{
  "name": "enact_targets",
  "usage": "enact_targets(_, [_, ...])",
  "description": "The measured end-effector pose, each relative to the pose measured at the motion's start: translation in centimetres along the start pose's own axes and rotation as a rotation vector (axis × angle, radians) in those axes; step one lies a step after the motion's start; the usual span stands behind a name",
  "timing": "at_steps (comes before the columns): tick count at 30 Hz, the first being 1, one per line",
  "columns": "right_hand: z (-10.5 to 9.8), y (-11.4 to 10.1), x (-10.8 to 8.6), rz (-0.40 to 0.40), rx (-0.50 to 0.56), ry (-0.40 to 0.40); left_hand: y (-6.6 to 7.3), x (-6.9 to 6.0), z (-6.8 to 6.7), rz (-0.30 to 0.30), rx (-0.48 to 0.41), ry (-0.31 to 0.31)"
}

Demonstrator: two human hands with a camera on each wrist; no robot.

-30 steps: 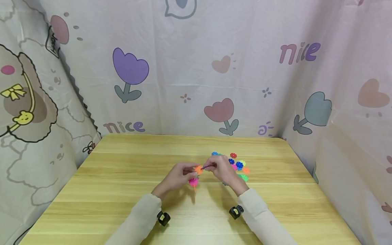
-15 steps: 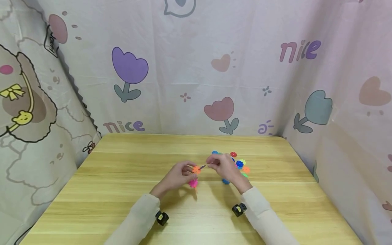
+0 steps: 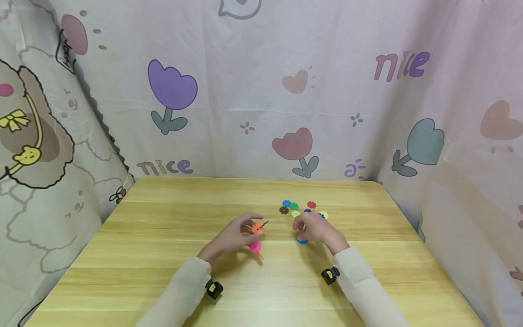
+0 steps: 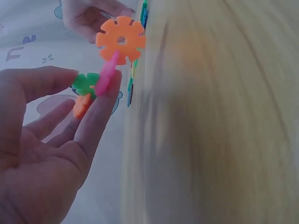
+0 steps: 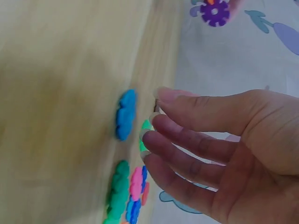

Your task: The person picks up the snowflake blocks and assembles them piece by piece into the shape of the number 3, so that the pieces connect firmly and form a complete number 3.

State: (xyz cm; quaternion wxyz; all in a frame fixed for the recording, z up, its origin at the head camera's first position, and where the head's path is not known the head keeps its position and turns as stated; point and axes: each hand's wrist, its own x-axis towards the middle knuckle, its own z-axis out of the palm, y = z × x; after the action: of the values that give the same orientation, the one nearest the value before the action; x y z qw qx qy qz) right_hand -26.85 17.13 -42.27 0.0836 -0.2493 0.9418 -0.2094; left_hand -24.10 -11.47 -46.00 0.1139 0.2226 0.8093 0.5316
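My left hand pinches a small chain of interlocking plastic flower discs between thumb and fingers. A green disc sits at the fingertips in the left wrist view, joined to a pink disc and an orange disc, with a second orange one below. From the upper orange disc a purple disc sticks out, best seen in the right wrist view. My right hand hovers over the loose discs, fingers loosely bent, nothing visible between them. A blue disc lies just beyond its fingertips.
Loose discs lie scattered around and behind the right hand: a red disc, a brown disc, a green disc and several more, partly hidden. The wooden table ends at a printed cloth behind.
The right hand has let go of the purple disc, which stays on the chain, and has moved right over the loose discs. The left hand has shifted slightly left with the chain.
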Motion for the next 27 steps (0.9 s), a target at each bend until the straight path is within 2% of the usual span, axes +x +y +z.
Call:
enact_targets(4, [0.5,0.4,-0.1,0.048,-0.004,-0.034,0.0,0.0,0.2,-0.005,-0.017,-0.015])
enact_targets(8, [1.0,0.9,0.0,0.034,-0.002,-0.037,-0.1,0.1,0.3,-0.03,-0.046,-0.026])
enact_targets(14, [1.0,1.3,0.2,0.003,0.041,-0.026,-0.1,0.2,0.4,-0.032,-0.11,-0.028])
enact_targets(20, [0.4,0.7,0.5,-0.077,0.094,0.016,0.0,0.4,0.6,-0.05,-0.171,0.02])
enact_targets(27, [-0.3,-1.1,1.1,-0.051,0.207,0.075,0.3,0.5,0.8,-0.066,-0.187,0.061])
